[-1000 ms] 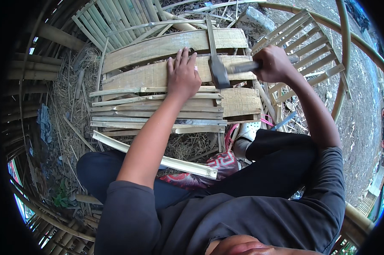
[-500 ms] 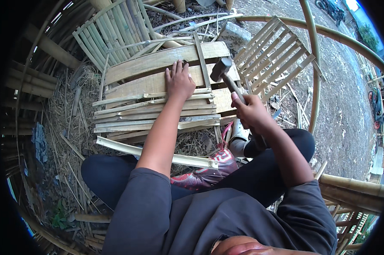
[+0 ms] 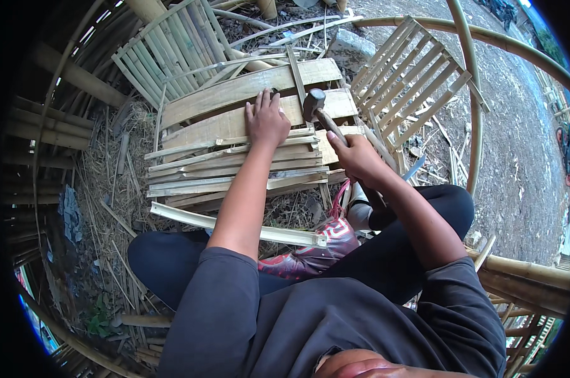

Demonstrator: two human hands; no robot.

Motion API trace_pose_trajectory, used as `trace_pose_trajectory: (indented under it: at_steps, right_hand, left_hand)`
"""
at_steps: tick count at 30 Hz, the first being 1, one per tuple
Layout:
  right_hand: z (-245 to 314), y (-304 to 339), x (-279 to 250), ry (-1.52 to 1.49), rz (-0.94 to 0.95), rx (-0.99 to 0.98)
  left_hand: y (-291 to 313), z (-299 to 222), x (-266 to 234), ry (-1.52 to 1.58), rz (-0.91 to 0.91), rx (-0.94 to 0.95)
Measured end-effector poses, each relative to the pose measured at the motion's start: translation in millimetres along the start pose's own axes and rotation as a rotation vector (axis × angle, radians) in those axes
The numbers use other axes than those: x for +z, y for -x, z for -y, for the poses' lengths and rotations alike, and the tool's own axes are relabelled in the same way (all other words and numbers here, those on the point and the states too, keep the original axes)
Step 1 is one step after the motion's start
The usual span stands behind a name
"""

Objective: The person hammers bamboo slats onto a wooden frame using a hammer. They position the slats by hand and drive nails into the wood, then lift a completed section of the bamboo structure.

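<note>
My left hand lies on a wide pale plank, its fingers stretched out and a little apart. My right hand grips a hammer by its wooden handle. The dark metal head is over the right end of the planks, beside a thin upright strip; I cannot tell whether it touches wood. Another wide plank lies farther off. Several split bamboo strips lie side by side under my left wrist and forearm. A loose bamboo strip passes beneath that forearm, nearer my lap.
A slatted bamboo panel leans at the far left, another slatted frame at the right. A concrete block sits behind the planks. A bluish blade shows beyond my right forearm. A curved bamboo pole stands at the right.
The hammer and my right hand have moved left, the head now nearer the upright strip. My left hand stays in the same place on the planks. The whole view has shifted slightly.
</note>
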State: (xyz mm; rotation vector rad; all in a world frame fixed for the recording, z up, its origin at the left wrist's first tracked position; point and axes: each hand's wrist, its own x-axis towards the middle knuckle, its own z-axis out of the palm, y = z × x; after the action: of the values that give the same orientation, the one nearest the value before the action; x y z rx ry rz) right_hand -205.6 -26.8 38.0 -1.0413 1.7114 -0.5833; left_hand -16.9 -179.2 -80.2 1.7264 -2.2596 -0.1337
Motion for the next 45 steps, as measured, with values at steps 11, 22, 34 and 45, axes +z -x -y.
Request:
trace_pose_trajectory:
  at_steps: [11,22,34,45]
  right_hand:
    - [17.4,5.6,-16.9,-0.035,-0.349,-0.352]
    - [2.3,8.4,8.0,0.141,-0.169,-0.159]
    - [-22.8,2.2,13.1,0.032,-0.084,0.061]
    - [-9.0,22.0,10.8,0.243,-0.277,-0.157]
  left_hand:
    - [-0.6,-4.4,-0.5,0.029,-0.008,-0.01]
    - [0.1,-1.5,5.0,-0.022,-0.049,-0.021]
    - [-1.8,-2.3,7.8,0.005,-0.06,-0.018]
    - [-2.7,-2.9,7.2,0.036,-0.056,-0.022]
